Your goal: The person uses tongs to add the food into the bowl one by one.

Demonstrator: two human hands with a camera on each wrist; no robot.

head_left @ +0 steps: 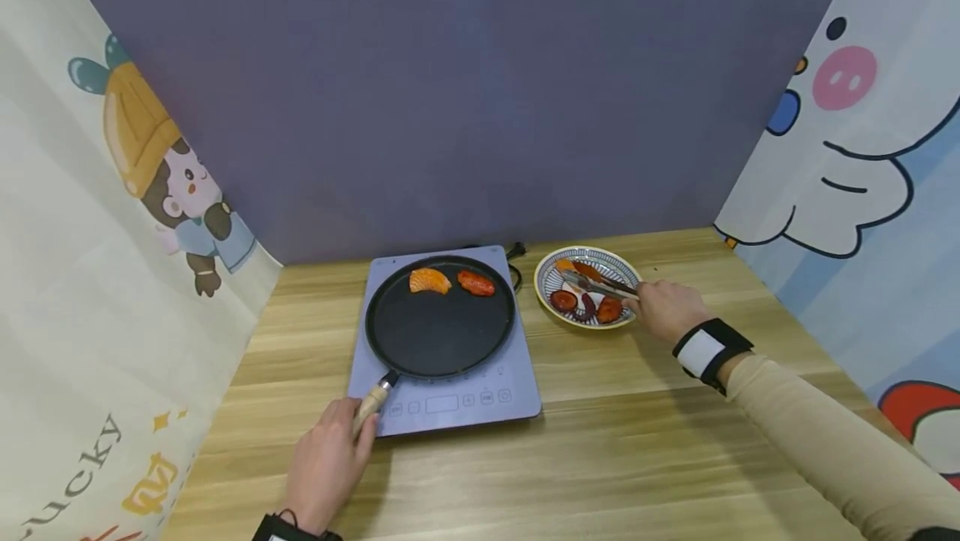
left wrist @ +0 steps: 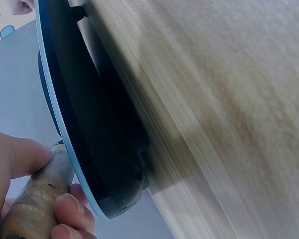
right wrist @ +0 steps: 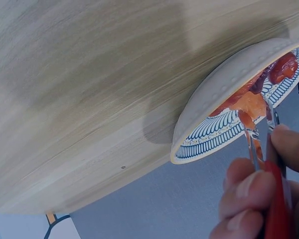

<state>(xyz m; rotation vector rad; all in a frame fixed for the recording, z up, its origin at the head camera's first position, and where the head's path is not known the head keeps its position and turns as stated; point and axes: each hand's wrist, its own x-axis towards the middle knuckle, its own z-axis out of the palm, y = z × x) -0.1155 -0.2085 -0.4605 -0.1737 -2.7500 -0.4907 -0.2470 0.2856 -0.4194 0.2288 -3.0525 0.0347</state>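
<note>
My left hand grips the wooden handle of a round black frying pan. Toward the pan's far side lie an orange, white-striped slice like salmon and a red scored piece like sausage. At the right, my right hand holds metal tongs with a red grip. Their tips reach into a patterned bowl, beside an orange piece; I cannot tell whether they pinch it. Also in the bowl are a red round slice, a dark curled piece and a reddish piece.
Under the pan is a pale induction cooker with a button panel at its front. Its black cable runs between cooker and bowl. Behind the wooden table stands a grey-blue panel; printed curtains hang at both sides.
</note>
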